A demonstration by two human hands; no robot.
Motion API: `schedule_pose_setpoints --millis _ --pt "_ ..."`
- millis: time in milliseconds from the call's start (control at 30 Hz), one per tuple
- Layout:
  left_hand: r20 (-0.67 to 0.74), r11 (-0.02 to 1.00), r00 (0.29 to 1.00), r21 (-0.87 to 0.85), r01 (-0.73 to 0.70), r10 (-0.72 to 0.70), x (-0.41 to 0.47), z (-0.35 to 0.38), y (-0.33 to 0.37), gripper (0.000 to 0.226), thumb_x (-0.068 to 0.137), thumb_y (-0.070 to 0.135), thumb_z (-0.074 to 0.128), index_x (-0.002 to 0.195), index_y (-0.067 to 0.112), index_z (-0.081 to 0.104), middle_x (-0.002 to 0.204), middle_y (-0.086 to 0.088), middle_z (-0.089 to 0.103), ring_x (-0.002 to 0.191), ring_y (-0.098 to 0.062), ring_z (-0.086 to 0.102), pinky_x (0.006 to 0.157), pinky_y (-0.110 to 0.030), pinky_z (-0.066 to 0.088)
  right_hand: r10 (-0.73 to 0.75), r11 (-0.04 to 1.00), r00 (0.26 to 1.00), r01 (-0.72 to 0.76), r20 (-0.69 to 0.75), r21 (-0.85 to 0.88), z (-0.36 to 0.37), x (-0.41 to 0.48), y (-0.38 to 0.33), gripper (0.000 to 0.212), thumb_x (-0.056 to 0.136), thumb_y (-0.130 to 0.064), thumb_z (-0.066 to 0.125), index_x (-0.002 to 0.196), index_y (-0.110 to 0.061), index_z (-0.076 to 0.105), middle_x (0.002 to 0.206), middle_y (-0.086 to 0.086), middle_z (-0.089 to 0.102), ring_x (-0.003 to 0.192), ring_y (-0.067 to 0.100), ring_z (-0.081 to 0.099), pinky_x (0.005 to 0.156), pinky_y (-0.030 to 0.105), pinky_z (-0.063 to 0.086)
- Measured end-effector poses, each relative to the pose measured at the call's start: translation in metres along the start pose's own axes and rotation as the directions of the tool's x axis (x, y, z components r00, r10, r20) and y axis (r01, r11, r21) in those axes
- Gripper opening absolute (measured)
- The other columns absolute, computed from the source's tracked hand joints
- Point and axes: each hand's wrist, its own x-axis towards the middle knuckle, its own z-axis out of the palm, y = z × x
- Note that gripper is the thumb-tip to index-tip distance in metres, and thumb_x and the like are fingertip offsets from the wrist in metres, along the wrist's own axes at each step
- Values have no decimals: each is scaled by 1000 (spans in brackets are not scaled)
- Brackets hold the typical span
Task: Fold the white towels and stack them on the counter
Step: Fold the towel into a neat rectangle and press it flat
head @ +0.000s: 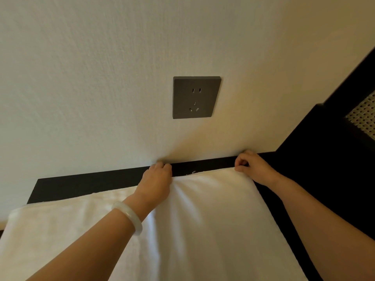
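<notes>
From my feed I see a white terry-cloth towel (203,220) spread over a black, flat-topped counter (81,183), filling the lower part of the view. Its far edge lies close to the cream textured wall (101,57), with a strip of bare counter showing between them.

The left hand (157,177) is on the far edge of the towel, knuckles up. Its fingers are curled down over the cloth and bunch it into a crease that runs back toward me. The fingertips are tucked out of sight, so I cannot tell how much cloth is under them.

The right hand (253,165) is at the towel's far right corner, just beside the wall. Its fingers are drawn in tight, and the thumb and forefinger pinch the corner. The stretch of towel between the two hands sits a little higher than the cloth further left. I cannot tell whether that lower cloth on the left is the same towel or another one beneath it.

A pale, smooth stone-like bangle (129,217) sits on the left wrist. A dark grey square wall socket (195,97) is on the wall above the hands. At the right edge stands a black frame with a woven cane panel (363,116).
</notes>
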Motion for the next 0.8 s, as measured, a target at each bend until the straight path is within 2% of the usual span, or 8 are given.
schedule_pose_setpoints --millis 100,167,300,467,567,633,700,800 --pt "33 996 998 66 -54 52 -1 -4 -1 10 99 23 48 107 18 52 112 -1 49 110 -22 48 86 -31 36 -13 990 995 27 96 -142 -5 8 0 24 96 -8 58 77 -21 49 88 -5 50 83 14 50 68 16 36" --pt "98 994 991 50 -100 95 -2 -12 -3 12 98 32 52 103 21 52 111 2 45 109 -20 47 90 -34 39 -8 985 999 14 33 -171 -8 12 8 21 97 -6 55 81 -18 49 90 -3 48 86 17 49 68 19 36" --pt "259 992 957 -20 -126 127 2 -25 -7 24 98 37 55 80 24 45 103 3 43 84 -19 51 77 -28 40 44 988 992 -61 -120 -144 -2 9 16 19 96 -4 50 80 -12 53 96 4 50 94 23 49 82 30 41" --pt "311 998 949 -4 -56 54 8 -32 -14 43 99 42 50 61 27 38 68 6 47 66 -14 47 70 -29 33 -155 808 908 -110 -389 -579 19 -10 0 11 84 -4 69 91 -7 61 97 15 56 90 35 51 78 37 34" --pt "301 999 953 14 -40 33 5 -31 -16 39 101 41 46 65 27 41 75 4 51 72 -14 49 73 -29 32 -254 848 846 -38 -469 -528 49 -32 -35 14 81 3 63 94 -3 64 93 17 58 85 37 55 79 43 41" --pt "301 999 953 -30 -27 35 2 -28 -19 37 101 42 48 67 28 43 81 1 56 73 -15 52 68 -29 37 -222 890 913 47 -341 -453 76 -46 -52 31 94 -15 47 119 -4 64 119 16 60 111 37 56 98 42 39" --pt "303 998 952 -53 -24 39 1 -29 -23 38 100 42 49 66 28 43 80 0 57 69 -16 52 64 -29 38 -88 912 975 -2 -202 -409 96 -56 -53 61 101 -43 22 151 -12 37 157 7 34 146 24 26 121 37 16" --pt "367 997 930 -76 22 7 -4 -47 -39 41 99 42 52 62 29 42 68 6 48 62 -11 46 59 -25 34 -46 893 984 -38 -174 -449 102 -52 -42 79 90 -56 -6 158 -20 8 166 -1 5 152 12 -3 122 33 -8"
